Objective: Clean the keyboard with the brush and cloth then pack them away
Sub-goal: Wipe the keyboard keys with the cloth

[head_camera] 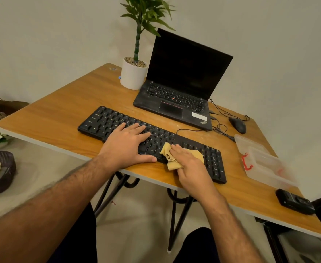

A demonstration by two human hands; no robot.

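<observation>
Wiping a black keyboard (118, 122) with a tan cloth (172, 158), right hand (189, 164) pressed down on the crumpled fabric over the keys right of the middle, fingers (176, 150) bent onto the cloth, thumb side bunching one fold at the near edge. Bracing the board at its middle, left hand (127, 144) laid flat, fingers (137, 130) straight and slightly spread across the keys, thumb stretched along the near edge. Lying slantwise across a wooden table (61, 114), from far left to near right. Standing open just behind, a black laptop (178, 88) with a dark screen. Flanked on the far left by a potted plant (134, 73) in a white pot. Resting to the right, a black mouse (237, 125) on its cord. Waiting near the right edge, a clear plastic box (264, 164) with a red clasp, its lid beside it, and nearer still a small black device (294, 204). No brush to be made out.
</observation>
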